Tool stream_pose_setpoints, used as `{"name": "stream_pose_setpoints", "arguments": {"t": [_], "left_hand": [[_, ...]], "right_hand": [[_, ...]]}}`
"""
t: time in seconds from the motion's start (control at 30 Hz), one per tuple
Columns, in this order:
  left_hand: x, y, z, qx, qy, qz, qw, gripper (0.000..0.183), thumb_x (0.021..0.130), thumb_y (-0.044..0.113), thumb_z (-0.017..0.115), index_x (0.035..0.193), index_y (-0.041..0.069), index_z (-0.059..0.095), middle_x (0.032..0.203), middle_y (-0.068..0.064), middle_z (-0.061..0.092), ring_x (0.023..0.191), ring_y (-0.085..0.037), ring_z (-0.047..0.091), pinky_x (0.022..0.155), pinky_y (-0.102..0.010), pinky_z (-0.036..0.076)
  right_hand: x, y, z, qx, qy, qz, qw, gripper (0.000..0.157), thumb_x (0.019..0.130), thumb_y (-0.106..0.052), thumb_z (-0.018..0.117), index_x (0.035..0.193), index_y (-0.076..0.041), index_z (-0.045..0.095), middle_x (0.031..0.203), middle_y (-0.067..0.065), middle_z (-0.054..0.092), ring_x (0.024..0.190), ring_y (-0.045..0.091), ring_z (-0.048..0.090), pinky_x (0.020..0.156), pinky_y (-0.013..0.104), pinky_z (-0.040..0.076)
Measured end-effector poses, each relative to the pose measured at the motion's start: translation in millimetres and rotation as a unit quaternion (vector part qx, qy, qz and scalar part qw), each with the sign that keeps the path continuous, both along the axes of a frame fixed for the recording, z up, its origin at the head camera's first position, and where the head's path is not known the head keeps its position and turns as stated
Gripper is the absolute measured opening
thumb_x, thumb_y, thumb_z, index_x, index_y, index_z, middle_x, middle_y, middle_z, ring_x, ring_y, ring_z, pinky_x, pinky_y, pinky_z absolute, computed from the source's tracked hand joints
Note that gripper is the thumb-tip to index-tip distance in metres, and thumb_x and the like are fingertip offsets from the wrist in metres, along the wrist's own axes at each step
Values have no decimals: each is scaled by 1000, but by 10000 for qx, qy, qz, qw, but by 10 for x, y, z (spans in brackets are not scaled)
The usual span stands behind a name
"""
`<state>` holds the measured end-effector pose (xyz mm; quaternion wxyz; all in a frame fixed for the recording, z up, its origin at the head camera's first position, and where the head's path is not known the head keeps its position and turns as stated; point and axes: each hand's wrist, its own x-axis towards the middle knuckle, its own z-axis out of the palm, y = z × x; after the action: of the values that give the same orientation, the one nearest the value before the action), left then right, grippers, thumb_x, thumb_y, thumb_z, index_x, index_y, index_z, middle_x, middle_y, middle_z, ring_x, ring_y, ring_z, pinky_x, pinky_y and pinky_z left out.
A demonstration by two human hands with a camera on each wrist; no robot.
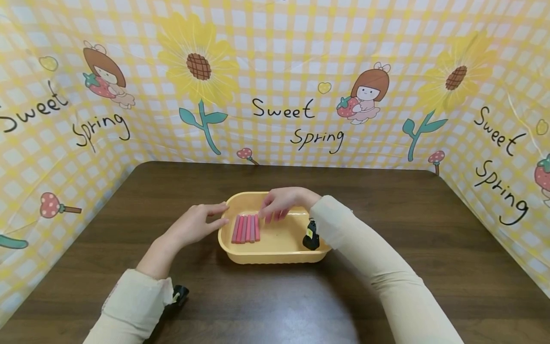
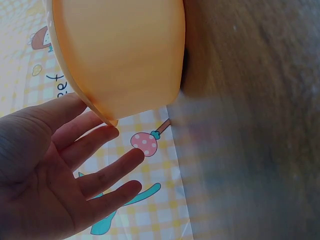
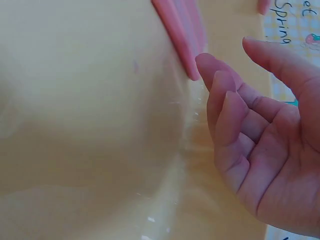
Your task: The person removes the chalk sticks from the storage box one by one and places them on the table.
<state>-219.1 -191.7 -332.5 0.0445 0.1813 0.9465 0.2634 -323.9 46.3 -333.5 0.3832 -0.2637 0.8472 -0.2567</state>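
Observation:
A yellow plastic basin (image 1: 275,258) stands on the table. Inside, at its left end, several pink and mauve sticks (image 1: 246,229) lie side by side in a row. The left hand (image 1: 195,223) touches the basin's left rim, thumb and forefinger apart; in the left wrist view its other fingers stretch out past the rim. Over the far side of the basin is the right hand (image 1: 283,200), fingers bent loosely downward just right of the row. In the right wrist view its thumb stands off from the fingers, with nothing between, and the fingertips (image 3: 205,62) come close to a stick's end.
The dark wooden table (image 1: 275,306) spreads around the basin. A yellow checked cloth (image 1: 275,57) with flowers and lettering hangs behind and along both sides. A black device (image 1: 311,236) is at the right wrist, over the basin's right end; another black one (image 1: 180,294) is at the left wrist.

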Motion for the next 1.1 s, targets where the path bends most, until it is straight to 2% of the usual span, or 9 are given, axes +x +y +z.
{"name": "stream_pose_setpoints", "arguments": {"t": [0.23,0.5,0.9,1.1], "left_hand": [[-9,7,4,4,50,-42,10000,47,91,21,59,133,0,50,136,-21,50,125,-38,49,102,-53,41],[-7,2,-9,11,45,-33,10000,47,92,21,59,133,0,50,136,-20,49,126,-38,48,102,-53,40],[-2,-2,-4,23,51,-45,10000,47,92,21,59,133,0,50,136,-21,49,126,-38,48,102,-54,40],[-3,-2,-5,38,3,-26,10000,48,91,21,59,133,0,50,136,-21,49,126,-38,48,102,-53,40]], "right_hand": [[23,-80,-94,66,-251,-8,9997,19,92,-25,56,89,-8,64,74,-4,66,59,4,53,53,15,44],[35,-154,-186,234,-529,-208,9981,24,93,-27,57,75,-10,63,66,-3,64,52,3,52,49,13,42],[112,-227,-193,373,-68,-490,9981,29,91,-29,61,69,-10,64,59,-2,64,45,2,50,45,13,40],[114,-228,-189,429,19,-428,9982,29,91,-27,60,69,-10,65,58,-4,64,45,1,49,44,12,38]]}}
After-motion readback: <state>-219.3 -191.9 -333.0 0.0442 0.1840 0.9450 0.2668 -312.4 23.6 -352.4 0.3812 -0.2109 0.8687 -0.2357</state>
